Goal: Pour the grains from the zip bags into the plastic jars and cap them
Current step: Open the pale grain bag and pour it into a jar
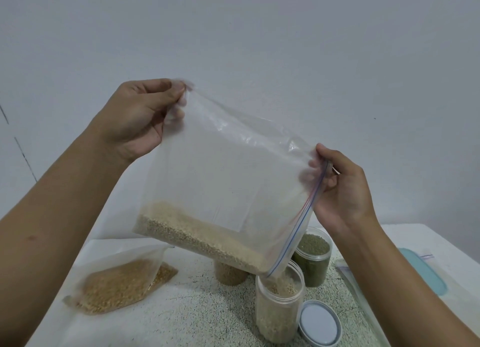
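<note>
Bag: I hold zip bag [228, 180] tilted over open jar [279, 305] on desk [194, 315], grains [197, 232] spilling in | Fingers: left hand [135, 118] pinches bottom corner, right hand [342, 188] pinches zip edge | Handling: limp, slippery film, likely; grip 2 corners.

The tilted zip bag [220, 170] covers the whole top of the far jar [231, 275], so no idea if it's capped. Fingers of the left hand [135, 118] and right hand [348, 193] behind the bag are just smudgy shapes. The teal thing [428, 276] far right sits half under clear plastic [426, 257], can't tell what it is. The left forearm [52, 217] and right forearm [415, 289] run off the edges.
</note>
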